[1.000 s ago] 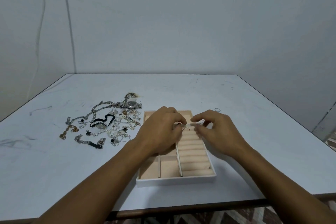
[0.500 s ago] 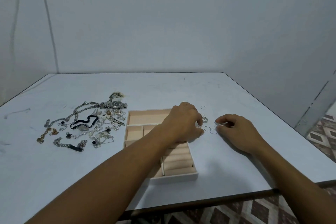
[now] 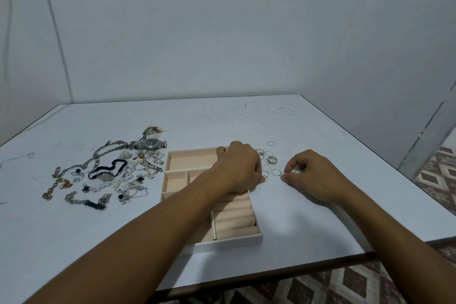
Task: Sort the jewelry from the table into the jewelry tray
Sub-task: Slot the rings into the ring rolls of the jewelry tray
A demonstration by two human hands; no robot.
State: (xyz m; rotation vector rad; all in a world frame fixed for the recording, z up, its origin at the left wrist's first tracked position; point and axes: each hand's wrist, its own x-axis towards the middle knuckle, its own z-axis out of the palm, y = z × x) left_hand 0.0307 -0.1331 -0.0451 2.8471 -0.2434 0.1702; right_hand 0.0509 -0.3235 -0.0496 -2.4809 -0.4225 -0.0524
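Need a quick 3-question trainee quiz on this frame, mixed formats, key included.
1. True or false: the watch lies inside the jewelry tray.
2. Multiple choice: the loose rings lie A) left of the tray, B) right of the tray, C) in a tray compartment.
3. Fill in: the left hand reaches across the ____ toward the rings.
Key: 1 false; 2 B; 3 tray.
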